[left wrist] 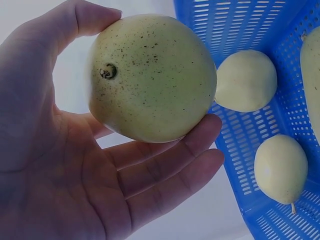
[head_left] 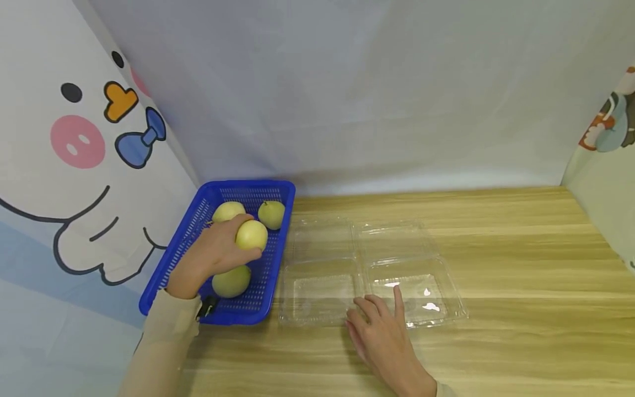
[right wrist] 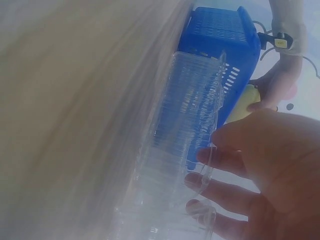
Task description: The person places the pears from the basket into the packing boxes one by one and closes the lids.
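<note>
Head view: left hand (head_left: pixel 210 256) curled round pear (head_left: pixel 251 234) above blue basket (head_left: pixel 198 212). Right hand (head_left: pixel 384 331), fingers flat, steadying clear clamshell tray (head_left: pixel 426 270) on tabletop (head_left: pixel 521 309). Advised: keep grip firm, clear the basket rim, lower gently into a tray pocket.

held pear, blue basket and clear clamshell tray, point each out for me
held pear (left wrist: pixel 152 75), left wrist view, middle of its speckled skin
blue basket (head_left: pixel 248 186), head view, far rim
clear clamshell tray (head_left: pixel 448 298), head view, right wall

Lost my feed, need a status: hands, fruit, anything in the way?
Left hand grips pear above blue basket. Right hand open, fingers on clear clamshell tray. Nothing in the way.
</note>
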Motion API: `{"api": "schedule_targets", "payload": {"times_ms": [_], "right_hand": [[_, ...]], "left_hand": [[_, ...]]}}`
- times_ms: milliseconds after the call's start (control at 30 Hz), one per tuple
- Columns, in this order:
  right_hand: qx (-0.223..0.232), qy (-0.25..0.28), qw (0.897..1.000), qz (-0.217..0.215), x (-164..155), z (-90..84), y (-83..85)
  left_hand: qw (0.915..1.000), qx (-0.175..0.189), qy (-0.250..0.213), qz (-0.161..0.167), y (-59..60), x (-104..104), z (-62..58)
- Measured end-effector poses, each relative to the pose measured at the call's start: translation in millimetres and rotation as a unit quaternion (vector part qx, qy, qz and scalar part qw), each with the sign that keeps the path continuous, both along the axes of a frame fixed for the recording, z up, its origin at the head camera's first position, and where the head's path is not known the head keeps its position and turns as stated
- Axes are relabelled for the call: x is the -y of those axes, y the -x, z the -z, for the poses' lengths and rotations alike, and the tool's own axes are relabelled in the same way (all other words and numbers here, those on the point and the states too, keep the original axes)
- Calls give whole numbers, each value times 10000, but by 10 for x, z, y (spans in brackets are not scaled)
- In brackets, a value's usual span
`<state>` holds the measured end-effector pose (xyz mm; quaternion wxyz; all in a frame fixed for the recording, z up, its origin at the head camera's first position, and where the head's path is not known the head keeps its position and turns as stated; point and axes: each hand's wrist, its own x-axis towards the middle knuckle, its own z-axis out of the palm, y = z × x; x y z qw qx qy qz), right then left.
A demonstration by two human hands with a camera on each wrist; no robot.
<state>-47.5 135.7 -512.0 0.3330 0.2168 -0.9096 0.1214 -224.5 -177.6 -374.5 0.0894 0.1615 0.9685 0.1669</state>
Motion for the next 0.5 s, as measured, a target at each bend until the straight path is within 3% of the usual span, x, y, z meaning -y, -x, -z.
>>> {"api": "schedule_targets", "payload": {"times_ms": [500], "right_hand": [[34, -23, 10000, 11, -13, 1, -2]], "left_hand": [[9998, -43, -94, 152, -20, -93, 2]]}}
